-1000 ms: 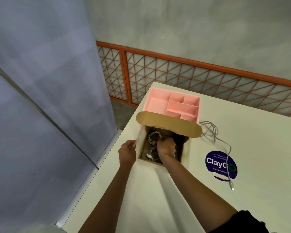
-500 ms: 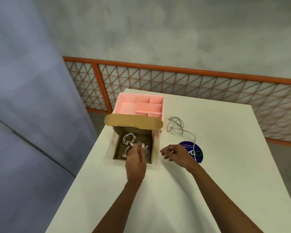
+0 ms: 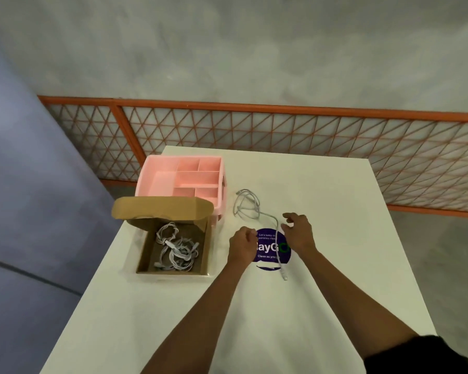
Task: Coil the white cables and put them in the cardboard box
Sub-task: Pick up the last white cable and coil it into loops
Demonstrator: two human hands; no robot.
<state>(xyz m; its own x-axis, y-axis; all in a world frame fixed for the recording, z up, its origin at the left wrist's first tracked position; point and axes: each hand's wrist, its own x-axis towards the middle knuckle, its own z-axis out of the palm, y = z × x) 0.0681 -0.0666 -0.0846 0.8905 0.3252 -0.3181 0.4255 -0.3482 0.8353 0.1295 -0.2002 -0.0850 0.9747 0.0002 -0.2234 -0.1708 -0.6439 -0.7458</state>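
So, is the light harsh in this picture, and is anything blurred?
Head view: the light is soft and even, with no glare on the table and only a faint shadow beside the cardboard box. Head view: the right hand looks slightly smeared, and small print on the sticker is soft.

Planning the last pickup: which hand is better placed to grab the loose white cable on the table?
Right. The right hand is open with fingertips beside the loose cable over the sticker; the left hand is curled, farther from it, nearer the cardboard box.
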